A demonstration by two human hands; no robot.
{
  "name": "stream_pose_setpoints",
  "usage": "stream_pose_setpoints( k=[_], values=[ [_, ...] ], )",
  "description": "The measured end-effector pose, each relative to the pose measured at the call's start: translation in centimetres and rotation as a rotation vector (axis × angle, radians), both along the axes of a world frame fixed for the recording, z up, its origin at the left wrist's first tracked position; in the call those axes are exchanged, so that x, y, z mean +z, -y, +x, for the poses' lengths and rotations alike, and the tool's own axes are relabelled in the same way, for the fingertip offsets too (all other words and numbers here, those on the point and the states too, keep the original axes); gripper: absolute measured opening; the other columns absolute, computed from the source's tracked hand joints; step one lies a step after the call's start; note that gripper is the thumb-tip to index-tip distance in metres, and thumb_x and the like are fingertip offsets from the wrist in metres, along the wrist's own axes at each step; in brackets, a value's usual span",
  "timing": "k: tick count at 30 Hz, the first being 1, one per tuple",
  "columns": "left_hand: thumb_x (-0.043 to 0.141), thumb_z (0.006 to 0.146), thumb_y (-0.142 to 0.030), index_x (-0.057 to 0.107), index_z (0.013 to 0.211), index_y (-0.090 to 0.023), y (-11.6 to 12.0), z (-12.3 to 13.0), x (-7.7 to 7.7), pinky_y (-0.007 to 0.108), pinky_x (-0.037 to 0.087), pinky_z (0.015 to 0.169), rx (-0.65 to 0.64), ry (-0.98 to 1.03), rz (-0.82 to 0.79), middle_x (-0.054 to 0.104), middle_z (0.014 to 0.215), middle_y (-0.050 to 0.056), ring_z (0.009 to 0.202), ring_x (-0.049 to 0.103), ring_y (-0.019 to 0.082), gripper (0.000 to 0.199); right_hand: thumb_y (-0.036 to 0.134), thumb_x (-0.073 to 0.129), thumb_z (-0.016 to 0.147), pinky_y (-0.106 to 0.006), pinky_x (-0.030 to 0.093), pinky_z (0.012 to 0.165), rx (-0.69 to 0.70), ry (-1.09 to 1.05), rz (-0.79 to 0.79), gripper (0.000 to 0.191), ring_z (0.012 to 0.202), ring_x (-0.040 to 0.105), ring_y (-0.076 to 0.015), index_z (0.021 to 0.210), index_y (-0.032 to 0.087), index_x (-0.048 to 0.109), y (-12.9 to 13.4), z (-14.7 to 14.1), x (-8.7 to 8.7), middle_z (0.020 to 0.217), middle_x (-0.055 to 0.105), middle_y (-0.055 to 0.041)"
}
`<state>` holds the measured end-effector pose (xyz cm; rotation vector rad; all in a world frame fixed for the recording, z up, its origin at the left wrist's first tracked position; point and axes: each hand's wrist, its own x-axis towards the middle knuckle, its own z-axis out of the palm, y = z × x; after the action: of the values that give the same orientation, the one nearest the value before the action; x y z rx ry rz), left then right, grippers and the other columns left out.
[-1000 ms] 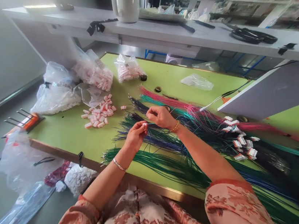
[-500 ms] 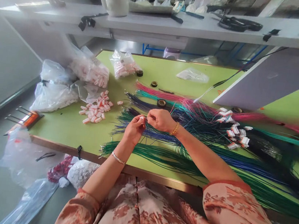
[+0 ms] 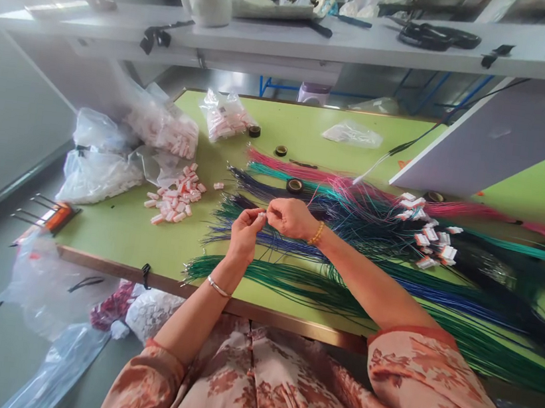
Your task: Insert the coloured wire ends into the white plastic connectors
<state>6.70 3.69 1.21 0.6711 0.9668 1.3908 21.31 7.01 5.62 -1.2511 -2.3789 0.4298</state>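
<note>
My left hand pinches a small white connector, mostly hidden by the fingertips. Close against it, my right hand is closed with thumb and finger on a thin wire whose end is hidden at the connector. Beneath both hands lie bundles of dark, blue and green wires across the green table. Left of my hands is a loose pile of white-and-orange connectors, with a single connector apart from it. At the right, a cluster of wired connectors rests on the wires.
Plastic bags of connectors stand at the table's left. Black tape rolls lie behind the wires. A pronged orange holder sits at the left edge. A white shelf with scissors spans the back; its panel stands at the right.
My hands stay together in nearly the same place, with the fingers shifting slightly at the connector. The whole view has moved a little.
</note>
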Motion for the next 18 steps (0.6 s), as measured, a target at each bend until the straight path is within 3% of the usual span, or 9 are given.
stream_pose_setpoints(
  k=[6, 14, 18],
  values=[
    [0.081, 0.061, -0.027, 0.068, 0.084, -0.015, -0.6, -0.1, -0.3, 0.023, 0.040, 0.064, 0.005, -0.035, -0.017, 0.065, 0.074, -0.001, 0.065, 0.054, 0.007, 0.029, 0.022, 0.052, 0.084, -0.025, 0.029, 0.061, -0.023, 0.049, 0.043, 0.015, 0.066, 0.053, -0.0136, 0.083, 0.016, 0.066, 0.3, 0.3, 0.0, 0.081, 0.068, -0.0048],
    [0.081, 0.061, -0.028, 0.067, 0.080, -0.014, -0.2, 0.7, -0.2, 0.024, 0.041, 0.066, 0.033, -0.121, 0.000, 0.063, 0.071, -0.001, 0.065, 0.054, 0.008, 0.027, 0.020, 0.050, 0.080, -0.026, 0.030, 0.060, -0.051, 0.031, 0.086, 0.013, 0.064, 0.053, -0.0147, 0.076, 0.017, 0.061, 0.6, -0.1, -1.6, 0.075, 0.067, -0.0051],
    [0.079, 0.064, -0.030, 0.066, 0.081, -0.014, 0.0, 1.1, 0.4, 0.024, 0.042, 0.065, 0.035, -0.142, 0.018, 0.063, 0.072, 0.000, 0.065, 0.055, 0.008, 0.027, 0.025, 0.053, 0.080, -0.026, 0.034, 0.061, -0.071, -0.047, 0.106, 0.010, 0.067, 0.056, -0.0154, 0.079, 0.018, 0.060, 1.0, 0.4, -1.1, 0.078, 0.067, -0.0049]
  ],
)
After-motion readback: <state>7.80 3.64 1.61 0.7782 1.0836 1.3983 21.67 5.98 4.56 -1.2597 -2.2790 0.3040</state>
